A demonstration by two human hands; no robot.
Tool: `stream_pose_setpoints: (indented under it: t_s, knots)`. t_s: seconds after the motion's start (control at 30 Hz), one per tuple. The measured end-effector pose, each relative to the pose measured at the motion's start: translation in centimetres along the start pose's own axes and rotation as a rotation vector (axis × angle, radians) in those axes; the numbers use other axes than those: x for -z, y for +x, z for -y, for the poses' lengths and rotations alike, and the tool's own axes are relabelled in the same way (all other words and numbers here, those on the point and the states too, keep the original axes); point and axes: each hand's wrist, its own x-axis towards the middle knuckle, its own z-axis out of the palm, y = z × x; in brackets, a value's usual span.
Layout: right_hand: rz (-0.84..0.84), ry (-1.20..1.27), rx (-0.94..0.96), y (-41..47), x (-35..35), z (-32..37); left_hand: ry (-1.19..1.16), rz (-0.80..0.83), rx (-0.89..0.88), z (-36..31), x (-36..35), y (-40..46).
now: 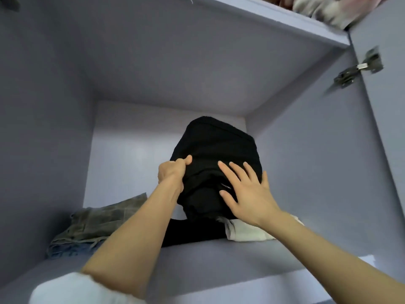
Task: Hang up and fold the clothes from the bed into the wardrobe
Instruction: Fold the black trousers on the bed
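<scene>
Black garment (215,150): a folded dark bundle with a short zipper showing, sitting on top of a stack inside the wardrobe (65,106) compartment, right where both hands meet it.
Left hand (172,172): fingers curled round the bundle's left edge, thumb pressed on top, so it grips the cloth.
Right hand (245,191): flat on the near right part of the bundle, fingers spread and straight, pressing but not clasping.
Under the grip: another black piece (192,232) and a folded white piece (245,233) lie on the shelf (219,255), the white one just below the right wrist.
Left of the grip: a folded olive-grey garment (103,220) on top of something denim blue (70,249), near the left forearm but apart from the black stack.
Above the grip: an upper shelf holds pale and pinkish cloth (317,7), blurred, well apart from the hands.
Done, by my judgement: several folded pieces are already stored, and this one looks as good as placed.
Left, by my judgement: squaring the bundle on the stack and letting go. The bed is out of sight, so how many clothes remain cannot be told, and no hanging rail or hanger shows here.
Risk: the bundle sits high and bulges past the stack's near edge, so it may slide forward when released.
</scene>
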Motion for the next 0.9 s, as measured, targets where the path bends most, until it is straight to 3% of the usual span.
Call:
stream_pose_setpoints:
  t_s: [0.07,0.13,0.23,0.3,0.4,0.47,0.53,0.67,0.77,0.9]
  knots:
    - [0.011,0.009,0.02,4.0,-3.1,-0.5,-0.057,-0.044,0.079,1.9,0.1,3.4]
    - [0.109,0.037,0.069,7.2,-6.9,-0.8,0.15,-0.083,0.127,4.4,1.1,6.5]
    - [0.497,0.147,0.166,8.7,-13.1,-0.5,1.07,-0.096,0.04,7.3,3.8,9.6]
    - [0.714,0.202,0.215,8.3,-16.1,-0.2,1.436,-0.017,-0.15,8.1,4.7,10.4]
    - [0.586,0.187,0.242,8.4,-17.3,-0.7,1.497,0.27,-0.344,8.7,4.2,10.3]
    - [0.486,0.179,0.246,8.6,-17.4,-1.8,1.528,0.471,-0.305,9.8,3.5,9.3]
    - [0.528,0.137,0.249,8.7,-17.6,-3.2,1.604,0.587,-0.256,10.9,3.2,8.1]
    - [0.65,0.02,0.269,8.9,-18.4,-4.5,1.696,0.587,-0.273,11.3,3.4,7.1]
    - [0.7,0.093,0.283,9.1,-19.9,-3.7,1.765,0.575,-0.33,12.5,3.2,6.6]
    - [0.567,0.158,0.353,10.5,-20.5,-2.7,1.64,0.528,-0.486,12.5,2.8,7.5]
